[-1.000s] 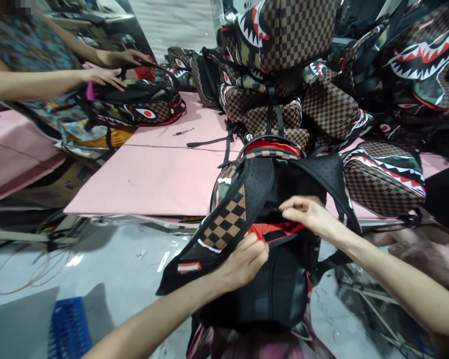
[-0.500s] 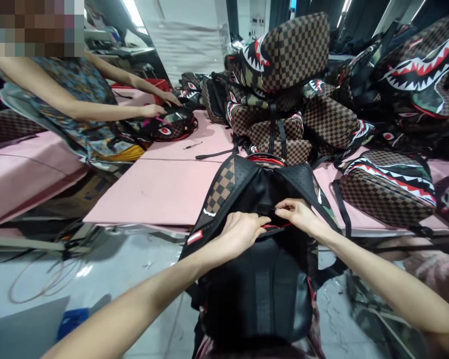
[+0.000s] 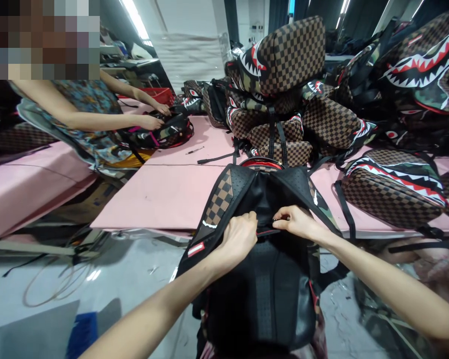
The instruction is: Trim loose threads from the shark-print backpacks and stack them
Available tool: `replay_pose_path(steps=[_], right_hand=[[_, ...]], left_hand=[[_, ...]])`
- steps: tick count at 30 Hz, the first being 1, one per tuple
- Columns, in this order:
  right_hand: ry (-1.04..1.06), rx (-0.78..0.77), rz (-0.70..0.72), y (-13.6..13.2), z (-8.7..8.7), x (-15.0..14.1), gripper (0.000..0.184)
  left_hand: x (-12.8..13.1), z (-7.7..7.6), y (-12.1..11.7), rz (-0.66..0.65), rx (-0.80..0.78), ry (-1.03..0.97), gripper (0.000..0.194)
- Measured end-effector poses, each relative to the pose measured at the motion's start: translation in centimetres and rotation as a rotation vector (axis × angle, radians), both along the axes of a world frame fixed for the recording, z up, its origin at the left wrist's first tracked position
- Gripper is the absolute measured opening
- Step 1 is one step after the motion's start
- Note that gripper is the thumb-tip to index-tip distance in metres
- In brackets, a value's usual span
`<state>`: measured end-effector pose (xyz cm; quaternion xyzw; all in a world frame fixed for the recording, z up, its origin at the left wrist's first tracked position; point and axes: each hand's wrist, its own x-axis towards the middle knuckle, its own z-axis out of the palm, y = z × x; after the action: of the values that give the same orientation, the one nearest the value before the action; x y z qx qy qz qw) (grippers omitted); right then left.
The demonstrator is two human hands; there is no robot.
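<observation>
A black backpack [image 3: 265, 289] with brown checkered strap panels leans against the table's front edge, its back panel toward me. Across that panel runs a red-edged opening [image 3: 268, 232]. My left hand [image 3: 241, 234] is closed on the fabric at the left of this opening, its fingertips partly hidden. At the opening's right end, my right hand [image 3: 294, 222] pinches a small dark piece between thumb and finger, too small to name. Both shoulder straps lie spread up onto the table around my hands.
Checkered shark-mouth backpacks [image 3: 284, 60] are piled at the back. Another backpack [image 3: 394, 187] lies to the right on the pink table [image 3: 153, 194]. At left, a co-worker's hands [image 3: 155, 117] work on a camouflage bag [image 3: 172, 132]. A thin tool [image 3: 195, 150] lies nearby.
My left hand has drawn slightly left and curled its fingers, widening the gap between my hands. My right hand has lowered slightly. The co-worker's hands have shifted on their bag.
</observation>
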<state>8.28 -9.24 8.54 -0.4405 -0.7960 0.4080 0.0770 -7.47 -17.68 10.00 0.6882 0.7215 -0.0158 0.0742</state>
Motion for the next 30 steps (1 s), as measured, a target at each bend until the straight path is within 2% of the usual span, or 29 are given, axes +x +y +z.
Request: replay_pose_path(steps=[5,11,15,18,22,23,24,26,28,30], right_hand=[[-0.089,0.006,0.070,0.1,0.4,-0.4,0.016],[-0.147,0.008,0.065,-0.1,0.9,-1.0,0.015],[-0.145,0.011,0.063,-0.2,0.6,-1.0,0.012],[0.014,0.022,0.004,0.2,-0.1,-0.7,0.014],[0.399,0.082,-0.126,1.4,-1.0,0.0,0.025],[0.439,0.089,-0.124,1.8,-1.2,0.2,0.025],[0.455,0.081,-0.116,2.1,-1.3,0.5,0.025],[0.477,0.026,-0.136,2.6,-1.5,1.2,0.027],[0.520,-0.045,-0.228,2.6,-1.7,2.5,0.032],[0.550,-0.085,-0.336,1.8,-2.3,4.6,0.035]], left_hand=[[0.1,0.1,-0.2,0.037,-0.002,-0.001,0.024],[0.1,-0.7,-0.5,0.026,0.063,-0.020,0.022],[0.0,-1.3,-0.4,0.017,0.076,-0.019,0.023],[-0.6,-1.8,-0.4,-0.004,0.179,-0.111,0.024],[-2.1,-2.7,-0.6,-0.097,0.532,-0.464,0.026],[-2.5,-3.0,-0.7,-0.156,0.546,-0.534,0.030],[-3.0,-3.4,-0.8,-0.223,0.493,-0.581,0.034],[-3.8,-4.7,-1.5,-0.311,0.284,-0.599,0.043],[-4.8,-6.7,-3.2,-0.309,0.150,-0.524,0.036],[-5.8,-9.3,-6.1,-0.281,0.177,-0.380,0.022]])
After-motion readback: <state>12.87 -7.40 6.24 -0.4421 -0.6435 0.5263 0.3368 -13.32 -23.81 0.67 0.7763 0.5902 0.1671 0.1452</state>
